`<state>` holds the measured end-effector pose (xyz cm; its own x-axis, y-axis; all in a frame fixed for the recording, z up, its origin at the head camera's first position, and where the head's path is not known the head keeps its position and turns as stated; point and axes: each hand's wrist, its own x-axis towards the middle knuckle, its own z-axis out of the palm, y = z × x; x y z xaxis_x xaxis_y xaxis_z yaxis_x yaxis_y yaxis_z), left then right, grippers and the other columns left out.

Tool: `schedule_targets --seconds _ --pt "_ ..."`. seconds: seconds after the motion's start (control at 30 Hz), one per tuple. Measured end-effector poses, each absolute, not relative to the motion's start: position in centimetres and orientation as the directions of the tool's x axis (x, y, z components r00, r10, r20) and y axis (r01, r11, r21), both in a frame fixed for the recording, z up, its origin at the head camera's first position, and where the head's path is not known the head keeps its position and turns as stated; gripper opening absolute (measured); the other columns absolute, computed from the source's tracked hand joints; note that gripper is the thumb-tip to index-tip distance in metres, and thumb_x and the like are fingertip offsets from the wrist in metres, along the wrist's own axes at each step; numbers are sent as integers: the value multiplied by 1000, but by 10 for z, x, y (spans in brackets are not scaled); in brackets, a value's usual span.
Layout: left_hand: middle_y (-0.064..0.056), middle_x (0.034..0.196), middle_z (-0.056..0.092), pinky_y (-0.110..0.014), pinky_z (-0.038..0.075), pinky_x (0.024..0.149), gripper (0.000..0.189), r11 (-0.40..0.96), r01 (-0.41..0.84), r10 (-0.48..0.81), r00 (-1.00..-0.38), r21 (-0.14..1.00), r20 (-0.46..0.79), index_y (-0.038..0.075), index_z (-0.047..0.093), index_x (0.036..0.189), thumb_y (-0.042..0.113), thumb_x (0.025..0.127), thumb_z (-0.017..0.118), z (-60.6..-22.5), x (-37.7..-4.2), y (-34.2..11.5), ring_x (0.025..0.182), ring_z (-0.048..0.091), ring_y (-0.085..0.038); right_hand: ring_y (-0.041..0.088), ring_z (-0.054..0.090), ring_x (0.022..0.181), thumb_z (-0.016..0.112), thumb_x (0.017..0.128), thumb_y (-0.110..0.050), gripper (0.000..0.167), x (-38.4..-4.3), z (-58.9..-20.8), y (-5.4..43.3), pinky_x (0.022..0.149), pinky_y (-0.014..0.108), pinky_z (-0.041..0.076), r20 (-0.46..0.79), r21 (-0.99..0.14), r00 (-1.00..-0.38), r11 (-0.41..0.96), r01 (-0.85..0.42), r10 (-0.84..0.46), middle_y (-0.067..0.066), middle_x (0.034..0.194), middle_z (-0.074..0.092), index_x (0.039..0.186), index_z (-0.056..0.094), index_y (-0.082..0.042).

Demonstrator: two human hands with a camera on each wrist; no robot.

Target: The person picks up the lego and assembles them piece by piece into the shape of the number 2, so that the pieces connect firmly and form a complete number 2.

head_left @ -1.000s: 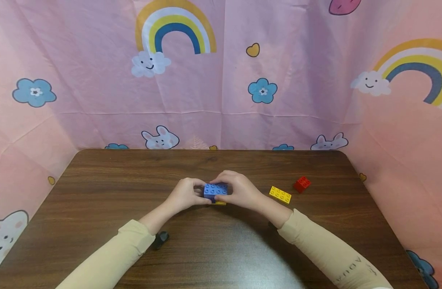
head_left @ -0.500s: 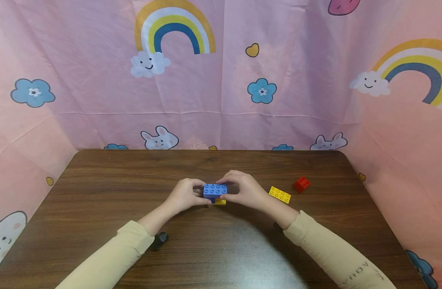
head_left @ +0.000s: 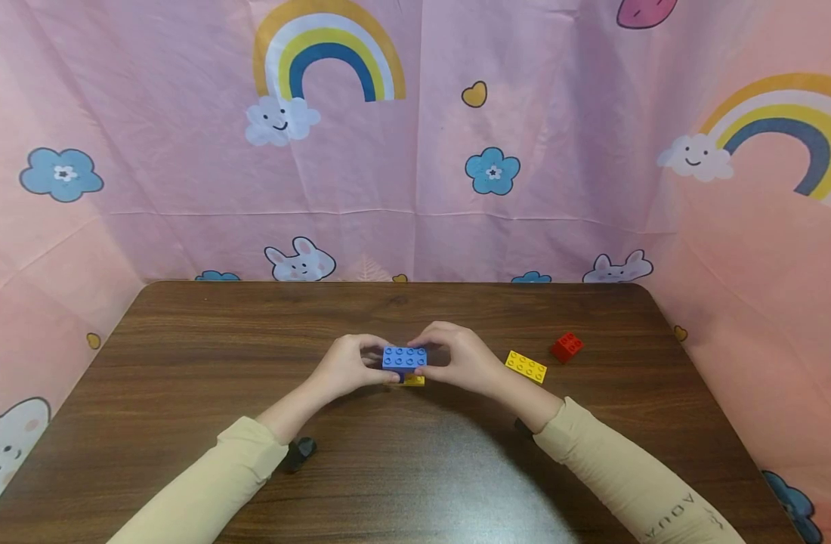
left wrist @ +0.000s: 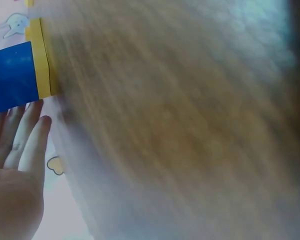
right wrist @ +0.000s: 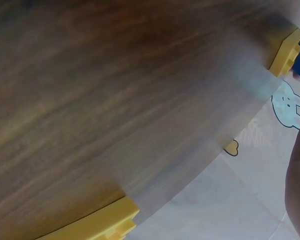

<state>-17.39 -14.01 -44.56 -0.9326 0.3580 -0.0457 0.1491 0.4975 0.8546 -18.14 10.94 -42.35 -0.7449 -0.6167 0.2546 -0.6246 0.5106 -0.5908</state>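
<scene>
A blue toy brick (head_left: 405, 358) with studs on top sits above a thin yellow plate (head_left: 414, 380) near the middle of the table. My left hand (head_left: 346, 366) pinches the brick's left end, thumb in front and fingers behind. On the right end, the thumb and fingers of my right hand (head_left: 460, 360) hold the brick the same way. The left wrist view shows the blue brick (left wrist: 12, 77) directly against the yellow plate (left wrist: 40, 60), the left fingers (left wrist: 32, 145) reaching along it. Only an edge of the right hand (right wrist: 298, 185) shows in the right wrist view.
Right of the hands, a second yellow plate (head_left: 526, 367) with studs lies on the wooden table (head_left: 239, 325). Beyond it sits a small red brick (head_left: 567, 347). A dark object (head_left: 301, 453) shows beside the left wrist. Printed pink cloth (head_left: 443, 242) surrounds the table's back and sides.
My right hand and forearm have shifted slightly right, and its thumb has slid toward the brick's right end. The left hand and the bricks have barely moved.
</scene>
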Motion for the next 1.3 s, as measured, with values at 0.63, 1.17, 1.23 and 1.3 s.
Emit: schedule_targets --seconds 0.63,1.17,1.23,1.3 --pt "-22 123 76 -34 66 92 34 423 193 363 -931 886 30 -1 78 120 7 88 88 -442 -173 -137 112 77 -34 18 71 105 90 87 -15 35 -183 -424 107 93 33 63 250 -601 -748 507 -618 -615 3 112 77 120 79 -9" --pt "-23 121 78 -32 67 87 34 409 173 374 -928 896 8 -1 79 118 9 87 89 -444 -176 -138 110 78 -34 20 72 106 89 87 -12 34 -182 -423 111 96 38 64 243 -657 -763 477 -583 -599 4 112 77 119 79 -9" --pt "-23 121 78 -32 67 87 34 401 158 367 -930 902 0 0 80 118 9 87 89 -444 -176 -137 110 78 -34 21 72 106 89 87 -11 34 -182 -421 113 96 39 64 245 -675 -768 464 -573 -592 5 112 77 119 79 -9" --pt "-23 121 77 -33 67 87 34 396 150 364 -931 906 -5 0 80 118 9 87 89 -444 -176 -137 109 79 -35 24 73 105 89 86 -10 34 -183 -419 115 95 41 65 249 -690 -771 451 -566 -586 6 112 77 118 79 -8"
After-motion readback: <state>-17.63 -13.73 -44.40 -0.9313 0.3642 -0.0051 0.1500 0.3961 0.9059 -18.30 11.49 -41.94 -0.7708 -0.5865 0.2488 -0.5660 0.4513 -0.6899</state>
